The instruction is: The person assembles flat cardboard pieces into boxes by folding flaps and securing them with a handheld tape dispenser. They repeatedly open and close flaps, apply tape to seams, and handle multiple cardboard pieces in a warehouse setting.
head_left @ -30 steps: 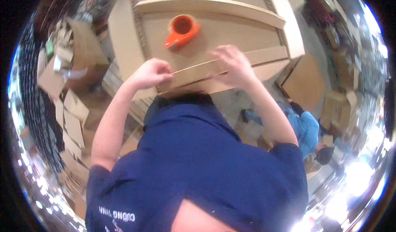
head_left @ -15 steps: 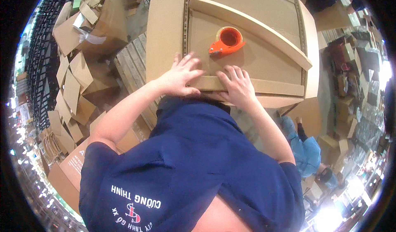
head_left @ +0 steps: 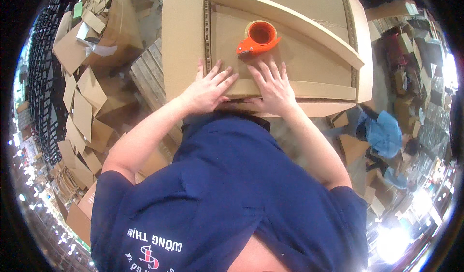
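A large brown cardboard box (head_left: 188,40) fills the upper middle of the view. My left hand (head_left: 209,89) lies flat, fingers spread, on the near flap of the box. Just to its right my right hand (head_left: 274,87) presses flat on the same flap (head_left: 319,89). An orange tape dispenser (head_left: 258,37) rests on the box top just beyond my fingertips, touching neither hand. A long flap (head_left: 290,23) runs diagonally behind the dispenser. Neither hand holds anything.
Flattened cardboard pieces (head_left: 84,98) are piled on the floor at left, beside a wooden pallet (head_left: 145,76). A person in light blue (head_left: 384,134) crouches at right among more boxes. Dark shelving (head_left: 41,93) curves along the far left.
Both hands went from holding a thin strip at the box's near edge to lying flat on the flap. The view shifted so the box and dispenser sit higher and nearer.
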Demonstrator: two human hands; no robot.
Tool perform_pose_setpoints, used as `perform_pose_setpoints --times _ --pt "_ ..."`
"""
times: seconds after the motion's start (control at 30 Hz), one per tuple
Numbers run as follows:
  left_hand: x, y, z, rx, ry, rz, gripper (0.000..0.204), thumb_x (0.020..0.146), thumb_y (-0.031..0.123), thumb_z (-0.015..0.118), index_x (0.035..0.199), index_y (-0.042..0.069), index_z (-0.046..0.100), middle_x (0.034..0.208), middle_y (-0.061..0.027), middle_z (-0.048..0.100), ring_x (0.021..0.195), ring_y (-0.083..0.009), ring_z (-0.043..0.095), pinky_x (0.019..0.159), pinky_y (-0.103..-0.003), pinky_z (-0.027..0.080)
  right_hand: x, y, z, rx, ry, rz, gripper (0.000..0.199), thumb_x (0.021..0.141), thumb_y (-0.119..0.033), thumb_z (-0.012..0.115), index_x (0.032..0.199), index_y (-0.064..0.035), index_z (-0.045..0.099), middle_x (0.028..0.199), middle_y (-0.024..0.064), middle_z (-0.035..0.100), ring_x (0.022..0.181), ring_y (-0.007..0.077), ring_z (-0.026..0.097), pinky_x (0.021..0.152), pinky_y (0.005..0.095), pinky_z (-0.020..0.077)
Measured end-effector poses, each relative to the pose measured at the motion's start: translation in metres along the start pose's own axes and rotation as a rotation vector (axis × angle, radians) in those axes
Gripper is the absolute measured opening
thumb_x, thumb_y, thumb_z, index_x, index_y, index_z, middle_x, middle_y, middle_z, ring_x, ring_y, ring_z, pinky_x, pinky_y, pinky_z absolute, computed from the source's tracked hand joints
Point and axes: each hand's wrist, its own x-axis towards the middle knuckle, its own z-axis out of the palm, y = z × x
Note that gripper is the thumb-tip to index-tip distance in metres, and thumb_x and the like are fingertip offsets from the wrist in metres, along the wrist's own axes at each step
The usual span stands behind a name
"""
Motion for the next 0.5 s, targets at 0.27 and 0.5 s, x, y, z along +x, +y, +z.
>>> perform_pose_setpoints --times 0.27,0.5 --pt "0.022 0.057 -0.094 -0.697 0.325 0.29 0.028 0.094 0.019 0.078 0.077 0.006 0.06 0.088 -0.0152 0.068 0.087 -0.0406 0.071 0.076 -0.049 0.056 -0.005 0.003 0.01 -0.051 -0.112 0.008 0.103 0.091 -0.058 0.085 0.173 -0.0113 0.044 0.184 0.0207 0.036 0.17 0.0484 0.034 0.136 0.0759 0.0256" --pt "0.013 0.05 0.018 -1.218 0.268 0.239 0.045 0.102 0.011 0.073 0.064 0.005 0.05 0.059 -0.0085 0.043 0.052 -0.0174 0.043 0.053 -0.039 0.036 -0.017 -0.015 0.02 0.027 -0.092 -0.121 0.12 0.089 -0.078 0.076 0.18 -0.0109 0.036 0.187 0.017 0.034 0.175 0.0384 0.027 0.141 0.0651 0.0203"
